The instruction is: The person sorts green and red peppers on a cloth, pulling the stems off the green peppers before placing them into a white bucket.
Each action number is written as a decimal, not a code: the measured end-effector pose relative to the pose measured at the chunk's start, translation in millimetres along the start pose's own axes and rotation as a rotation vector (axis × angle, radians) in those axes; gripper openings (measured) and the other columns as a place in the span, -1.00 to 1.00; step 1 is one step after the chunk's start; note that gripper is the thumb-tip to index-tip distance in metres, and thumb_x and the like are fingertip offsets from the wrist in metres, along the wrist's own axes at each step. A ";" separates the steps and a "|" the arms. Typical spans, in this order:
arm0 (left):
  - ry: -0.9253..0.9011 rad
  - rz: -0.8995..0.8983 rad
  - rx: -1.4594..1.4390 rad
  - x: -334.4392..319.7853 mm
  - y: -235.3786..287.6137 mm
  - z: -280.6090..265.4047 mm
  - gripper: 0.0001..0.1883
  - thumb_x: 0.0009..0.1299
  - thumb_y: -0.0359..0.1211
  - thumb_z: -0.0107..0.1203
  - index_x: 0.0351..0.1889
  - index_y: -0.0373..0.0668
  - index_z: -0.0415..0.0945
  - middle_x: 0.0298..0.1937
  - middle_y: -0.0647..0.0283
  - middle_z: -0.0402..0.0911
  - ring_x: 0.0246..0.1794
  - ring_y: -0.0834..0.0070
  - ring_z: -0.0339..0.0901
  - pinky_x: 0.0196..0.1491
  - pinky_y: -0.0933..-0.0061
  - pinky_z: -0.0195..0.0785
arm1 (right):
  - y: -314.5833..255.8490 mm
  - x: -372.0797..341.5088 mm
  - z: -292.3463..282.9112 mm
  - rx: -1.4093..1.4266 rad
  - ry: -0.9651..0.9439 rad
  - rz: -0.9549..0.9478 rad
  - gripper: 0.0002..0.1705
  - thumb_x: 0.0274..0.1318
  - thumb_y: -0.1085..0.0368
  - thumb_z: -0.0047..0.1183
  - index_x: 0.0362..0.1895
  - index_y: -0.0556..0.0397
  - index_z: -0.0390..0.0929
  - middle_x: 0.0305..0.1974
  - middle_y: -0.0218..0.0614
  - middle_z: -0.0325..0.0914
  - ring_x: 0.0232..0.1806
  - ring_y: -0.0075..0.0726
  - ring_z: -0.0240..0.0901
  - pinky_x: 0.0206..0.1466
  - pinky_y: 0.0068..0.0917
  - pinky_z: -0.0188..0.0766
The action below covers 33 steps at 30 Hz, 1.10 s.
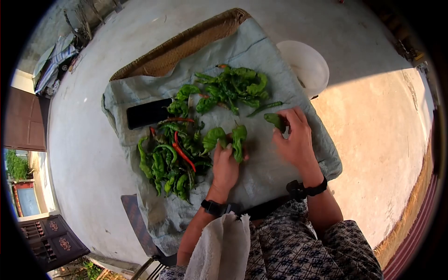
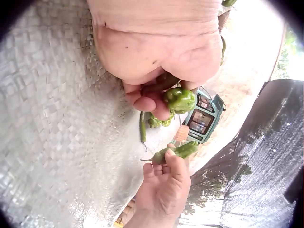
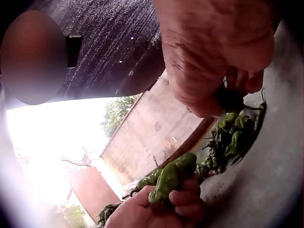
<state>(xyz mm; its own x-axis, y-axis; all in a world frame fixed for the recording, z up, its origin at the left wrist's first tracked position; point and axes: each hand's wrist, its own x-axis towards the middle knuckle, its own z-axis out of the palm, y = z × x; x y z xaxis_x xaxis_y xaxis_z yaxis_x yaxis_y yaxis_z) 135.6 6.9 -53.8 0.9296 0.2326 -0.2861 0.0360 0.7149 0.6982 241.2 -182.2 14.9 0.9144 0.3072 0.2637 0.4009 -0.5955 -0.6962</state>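
Green peppers (image 1: 239,140) are gripped in the left hand (image 1: 226,170), one on each side of its fingers in the head view. The right hand (image 1: 296,140) pinches a single green pepper (image 1: 275,121) between thumb and fingers, to the right of the left hand and just above the cloth. In the left wrist view that pepper (image 2: 175,153) lies across the fingertips of the right hand (image 2: 164,190). The right wrist view has the left hand (image 3: 156,211) below, holding its peppers (image 3: 173,176), and the right hand (image 3: 218,57) above.
A grey-green woven sheet (image 1: 261,182) lines a wicker tray (image 1: 182,46). On it lie a mixed pile of green and red peppers (image 1: 161,161), a green pile (image 1: 233,86) farther back, a lone pepper (image 1: 264,108) and a black phone (image 1: 148,113). A white bucket (image 1: 305,67) stands beyond the right edge.
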 end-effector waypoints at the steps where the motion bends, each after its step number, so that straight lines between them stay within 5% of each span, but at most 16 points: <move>1: -0.015 -0.002 -0.008 0.6 -0.1 -1.3 -0.54 0.60 -0.35 -0.14 0.42 -0.26 0.31 0.09 0.09 0.58 -0.07 0.31 0.54 -0.06 0.22 0.44 | 0.3 6.3 -1.1 -0.009 0.023 -0.034 -0.59 -0.03 0.47 0.22 -0.01 0.12 0.53 -0.04 -0.07 0.50 0.03 0.23 0.45 0.09 0.02 0.47; 4: -0.023 -0.018 -0.033 0.9 -0.3 -1.1 -0.54 0.59 -0.35 -0.14 0.42 -0.26 0.31 0.10 0.06 0.59 -0.05 0.30 0.54 -0.04 0.21 0.46 | 11.1 20.6 6.2 -0.188 0.042 -0.189 -0.58 -0.02 0.46 0.25 0.00 0.12 0.52 0.02 -0.08 0.48 0.10 0.20 0.43 0.12 0.02 0.48; 13: -0.056 -0.051 0.008 1.3 -2.5 -11.0 -0.55 0.59 -0.35 -0.15 0.41 -0.26 0.33 0.04 0.00 0.61 -0.10 0.25 0.57 0.00 0.17 0.48 | 30.4 13.4 32.1 -0.402 -0.148 -0.069 -0.57 0.01 0.33 0.39 -0.04 0.12 0.50 -0.04 -0.06 0.49 0.09 0.19 0.49 0.13 0.00 0.54; 19: -0.062 -0.051 0.011 1.8 -2.8 -9.9 -0.55 0.59 -0.33 -0.14 0.41 -0.26 0.33 0.04 0.01 0.62 -0.12 0.26 0.58 0.00 0.17 0.47 | 26.1 0.7 14.1 -0.296 -0.303 -0.026 -0.57 -0.04 0.30 0.41 -0.09 0.11 0.54 -0.08 -0.08 0.54 0.02 0.15 0.56 0.07 0.00 0.56; 22: -0.043 -0.042 0.010 1.5 -2.5 -7.4 -0.55 0.59 -0.33 -0.13 0.41 -0.26 0.32 0.04 0.01 0.62 -0.12 0.26 0.58 0.01 0.16 0.48 | 27.6 -4.3 13.4 -0.055 -0.411 0.082 -0.58 -0.04 0.30 0.38 -0.08 0.14 0.55 -0.09 -0.05 0.62 -0.06 0.21 0.59 0.00 0.00 0.55; 25: -0.061 -0.038 0.013 0.9 -2.3 -7.3 -0.54 0.59 -0.33 -0.11 0.41 -0.25 0.32 0.07 0.01 0.61 -0.08 0.25 0.58 0.02 0.14 0.49 | 24.6 -11.5 26.3 0.055 -0.223 0.124 -0.55 -0.01 0.27 0.37 -0.03 0.18 0.57 -0.22 -0.08 0.63 -0.25 0.05 0.62 -0.12 -0.10 0.53; 31: -0.038 -0.021 0.028 -2.5 -3.7 -5.0 -0.55 0.60 -0.34 -0.04 0.42 -0.21 0.34 0.25 0.11 0.57 0.11 0.27 0.57 0.12 0.14 0.50 | 12.3 -16.8 30.7 0.758 -0.345 0.510 -0.58 0.23 0.27 0.32 0.11 0.17 0.59 -0.32 -0.46 0.52 -0.37 -0.58 0.40 -0.32 -0.47 0.39; 33: -0.040 -0.035 0.060 -2.9 -3.1 -4.9 -0.56 0.63 -0.33 -0.02 0.44 -0.16 0.36 0.33 0.19 0.54 0.21 0.30 0.54 0.17 0.12 0.46 | 11.7 -21.4 35.1 0.994 -0.380 0.547 -0.61 0.27 0.31 0.28 0.14 0.16 0.58 -0.29 -0.51 0.52 -0.38 -0.62 0.37 -0.36 -0.53 0.32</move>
<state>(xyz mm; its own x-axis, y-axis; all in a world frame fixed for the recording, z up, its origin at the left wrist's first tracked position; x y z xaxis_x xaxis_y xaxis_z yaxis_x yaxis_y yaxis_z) 130.9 7.3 -58.4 0.9413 0.1808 -0.2850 0.0892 0.6813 0.7266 224.3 -169.7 -22.3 0.8078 0.4910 -0.3262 -0.4087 0.0676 -0.9102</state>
